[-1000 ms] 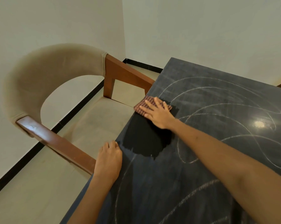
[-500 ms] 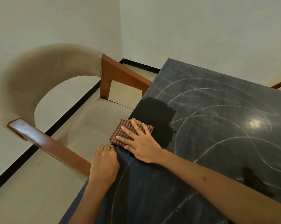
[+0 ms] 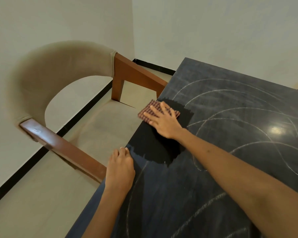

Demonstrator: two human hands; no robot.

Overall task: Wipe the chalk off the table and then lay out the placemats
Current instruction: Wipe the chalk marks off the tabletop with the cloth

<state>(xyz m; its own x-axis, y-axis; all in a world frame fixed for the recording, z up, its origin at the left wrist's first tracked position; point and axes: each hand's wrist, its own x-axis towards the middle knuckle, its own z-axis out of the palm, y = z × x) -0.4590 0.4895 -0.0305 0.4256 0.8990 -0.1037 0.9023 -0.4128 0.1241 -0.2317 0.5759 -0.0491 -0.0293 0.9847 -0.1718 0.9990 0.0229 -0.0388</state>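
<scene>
The bench [image 3: 230, 194] has a dark slate-grey top covered with a chalky haze and looping white chalk lines [image 3: 244, 117]. A clean, near-black wiped patch [image 3: 155, 143] runs along the left edge, from beneath the cloth down toward the left hand. The cloth [image 3: 152, 110], a folded red-and-cream checked piece, lies flat at the bench's left edge, one corner overhanging slightly. The right hand [image 3: 163, 121] presses on it, fingers [image 3: 163, 107] straight and spread, gripping nothing. The left hand [image 3: 120, 167] rests on the bench edge nearer the person, its fingers loosely bent at the edge; whether they grip the rim cannot be told. A wooden armchair [image 3: 59, 69] with beige padded back and seat stands just beside the bench's left side, its arms reaching the edge. A light glare [image 3: 276, 130] shows on the right.
</scene>
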